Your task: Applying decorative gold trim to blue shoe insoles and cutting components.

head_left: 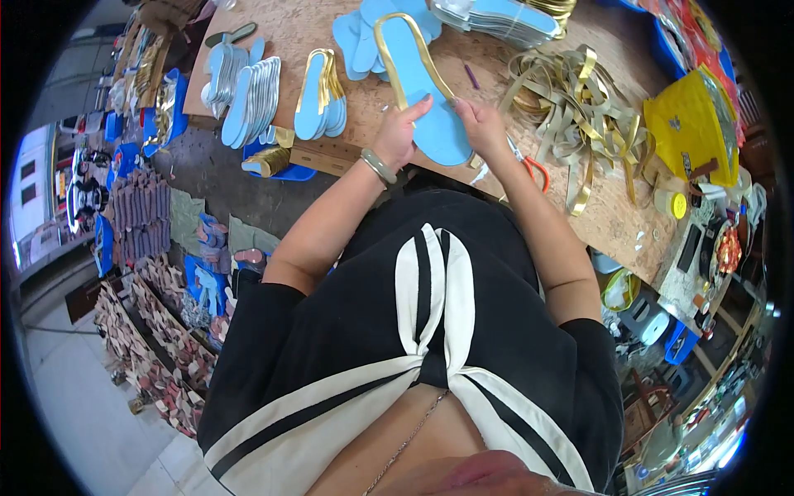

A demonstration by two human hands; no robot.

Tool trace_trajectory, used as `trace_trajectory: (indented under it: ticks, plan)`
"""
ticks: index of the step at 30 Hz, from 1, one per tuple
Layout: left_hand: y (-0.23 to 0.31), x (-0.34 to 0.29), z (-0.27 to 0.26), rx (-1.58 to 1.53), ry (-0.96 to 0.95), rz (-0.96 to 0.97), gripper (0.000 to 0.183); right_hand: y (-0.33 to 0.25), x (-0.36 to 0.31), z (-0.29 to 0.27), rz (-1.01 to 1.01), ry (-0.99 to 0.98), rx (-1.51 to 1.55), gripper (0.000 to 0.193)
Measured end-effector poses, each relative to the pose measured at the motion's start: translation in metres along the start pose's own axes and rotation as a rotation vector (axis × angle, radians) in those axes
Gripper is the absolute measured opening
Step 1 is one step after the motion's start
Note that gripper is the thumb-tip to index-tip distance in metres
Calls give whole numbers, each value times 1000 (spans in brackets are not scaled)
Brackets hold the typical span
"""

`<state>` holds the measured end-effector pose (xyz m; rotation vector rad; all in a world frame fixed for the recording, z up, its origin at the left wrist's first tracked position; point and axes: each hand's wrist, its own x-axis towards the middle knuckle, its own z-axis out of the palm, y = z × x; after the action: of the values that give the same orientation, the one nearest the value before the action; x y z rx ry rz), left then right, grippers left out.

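I hold a light blue, sole-shaped insole (407, 59) over the near edge of the wooden table, its far end pointing away from me. A shiny gold strip (382, 51) runs along the rim of that far end and down the sides. My left hand (397, 136) grips the left edge with the thumb on top. On the opposite edge, my right hand (482, 128) pinches the insole between thumb and hidden fingers. Scissors (536, 174) with orange handles lie just right of my right hand. Plain blue insoles (354, 41) lie behind the held one.
To the left stand silver-edged insoles (252, 101) and gold-edged insoles (319, 97) in rows. A tangle of gold strips (579, 112) spreads at the right, beside a yellow bag (691, 124). A purple pen (471, 77) lies on the table (633, 227). Blue bins (169, 107) stand left.
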<state>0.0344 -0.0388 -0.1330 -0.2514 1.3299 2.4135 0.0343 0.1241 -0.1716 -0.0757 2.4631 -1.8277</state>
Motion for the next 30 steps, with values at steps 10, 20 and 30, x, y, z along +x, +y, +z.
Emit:
trace_trajectory:
  ticks: [10, 20, 30]
  plan:
    - [11, 21, -33, 748, 391, 364, 60, 16, -1, 52, -68, -123, -164, 30]
    - [46, 7, -16, 1350, 253, 436, 75, -53, 98, 29, 234, -47, 399, 43]
    - [56, 24, -49, 1111, 112, 392, 69, -37, 50, 62, 218, -329, 481, 43]
